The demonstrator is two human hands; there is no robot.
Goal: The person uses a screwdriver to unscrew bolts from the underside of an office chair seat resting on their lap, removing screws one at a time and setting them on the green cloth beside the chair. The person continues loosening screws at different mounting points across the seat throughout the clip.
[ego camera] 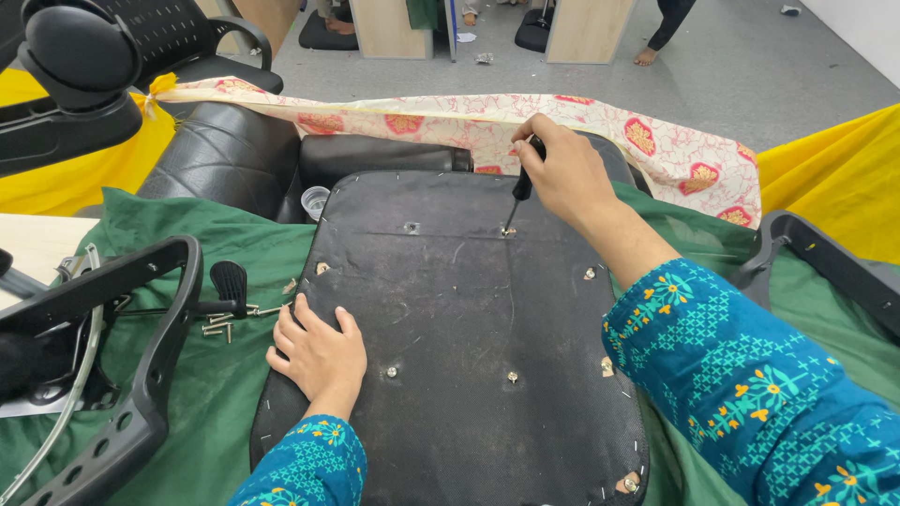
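Right hand gripping a black-handled screwdriver, tip on a screw at the far middle of an upturned black seat base, left hand spread flat on its near left edge, loose screws left on green cloth

Green cloth over the table, black seat base underside-up on it, loose screws, black armrest

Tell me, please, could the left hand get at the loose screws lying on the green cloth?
Probably yes: the left hand rests flat on the seat base, holding nothing, and the loose screws lie just beside it with nothing between.
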